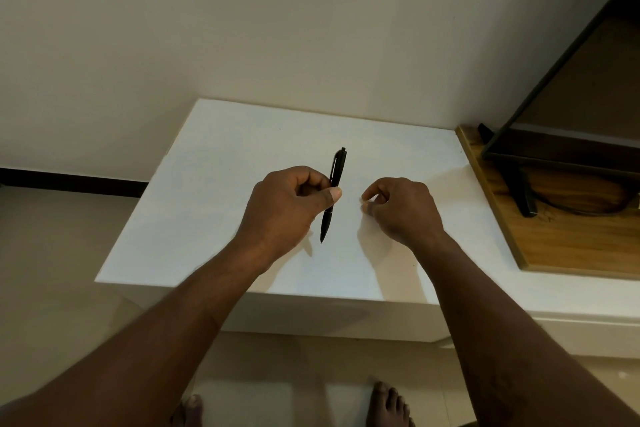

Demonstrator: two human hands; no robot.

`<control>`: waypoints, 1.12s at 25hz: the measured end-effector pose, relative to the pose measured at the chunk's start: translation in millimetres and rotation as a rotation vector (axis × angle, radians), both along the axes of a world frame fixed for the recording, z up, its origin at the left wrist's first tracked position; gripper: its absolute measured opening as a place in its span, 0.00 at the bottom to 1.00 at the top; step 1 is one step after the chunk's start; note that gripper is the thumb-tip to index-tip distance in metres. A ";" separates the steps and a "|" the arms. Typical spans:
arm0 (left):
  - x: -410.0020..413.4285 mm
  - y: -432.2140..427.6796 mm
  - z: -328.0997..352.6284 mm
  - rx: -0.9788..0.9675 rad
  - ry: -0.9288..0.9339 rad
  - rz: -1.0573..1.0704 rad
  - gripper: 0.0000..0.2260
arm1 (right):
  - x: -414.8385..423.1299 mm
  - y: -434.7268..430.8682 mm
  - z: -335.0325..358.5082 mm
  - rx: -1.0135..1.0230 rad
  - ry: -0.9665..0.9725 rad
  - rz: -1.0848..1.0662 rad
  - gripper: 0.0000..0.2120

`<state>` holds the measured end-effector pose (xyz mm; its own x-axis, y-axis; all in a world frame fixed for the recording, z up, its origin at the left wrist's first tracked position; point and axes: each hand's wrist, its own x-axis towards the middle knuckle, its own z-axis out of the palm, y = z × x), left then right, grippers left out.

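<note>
My left hand point(289, 206) pinches a black click pen point(336, 172) between thumb and fingers, above the white table point(194, 204). The pen stands nearly upright, its tip pointing down toward me and its clip end up. My right hand point(401, 206) hovers just to the right of the pen, fingers curled with thumb and forefinger close together. Whether something small sits between those fingertips is too small to tell.
A pale wall stands behind the table. At the right is a wooden board point(571, 239) carrying a dark stand point(523, 191) and a screen's black frame point(554, 80). My bare feet point(388, 404) show on the tiled floor below the table's front edge.
</note>
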<state>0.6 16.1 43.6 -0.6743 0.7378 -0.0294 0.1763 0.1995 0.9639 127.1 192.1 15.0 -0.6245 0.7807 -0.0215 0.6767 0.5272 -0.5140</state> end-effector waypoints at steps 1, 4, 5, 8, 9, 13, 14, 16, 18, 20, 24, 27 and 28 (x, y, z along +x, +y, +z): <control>-0.3 -0.1 0.4 -0.001 0.002 0.003 0.05 | -2.1 -2.2 -0.5 0.021 -0.009 0.003 0.03; -1.1 -0.7 1.5 0.001 0.001 0.002 0.04 | -7.3 -7.5 0.0 0.086 -0.050 -0.008 0.07; -1.1 -1.0 1.7 0.001 0.000 0.000 0.04 | -8.1 -8.6 0.5 0.098 -0.062 -0.016 0.09; -1.2 -1.3 2.9 -0.001 -0.001 0.002 0.04 | -8.9 -12.8 2.6 0.115 -0.086 -0.011 0.11; -1.4 -1.3 3.2 0.001 -0.002 0.004 0.04 | -9.3 -14.2 4.8 0.121 -0.080 -0.010 0.10; -2.9 -2.5 4.0 0.007 0.018 0.017 0.04 | -13.6 -17.1 27.0 0.040 0.177 -0.068 0.04; -3.6 -2.8 3.9 0.011 0.032 0.025 0.04 | -14.8 -19.1 35.2 -0.036 0.305 -0.090 0.03; -5.0 -2.7 3.5 0.025 0.054 0.043 0.02 | -15.7 -26.3 49.9 -0.235 0.540 -0.116 0.02; -6.0 -2.1 3.6 0.039 0.064 0.057 0.02 | -14.6 -34.3 57.5 -0.377 0.631 -0.101 0.03; -7.0 -1.5 2.8 0.042 0.082 0.066 0.03 | -13.4 -39.4 60.6 -0.453 0.640 -0.082 0.03; -8.4 -2.1 0.4 0.017 0.136 0.076 0.02 | -11.1 -39.2 67.0 -0.596 0.732 -0.081 0.03; -9.7 -2.4 -0.5 0.009 0.170 0.073 0.02 | -9.6 -37.9 68.6 -0.678 0.768 -0.069 0.02; -10.2 -2.5 -0.6 0.013 0.174 0.071 0.02 | -9.4 -37.8 68.2 -0.680 0.763 -0.071 0.02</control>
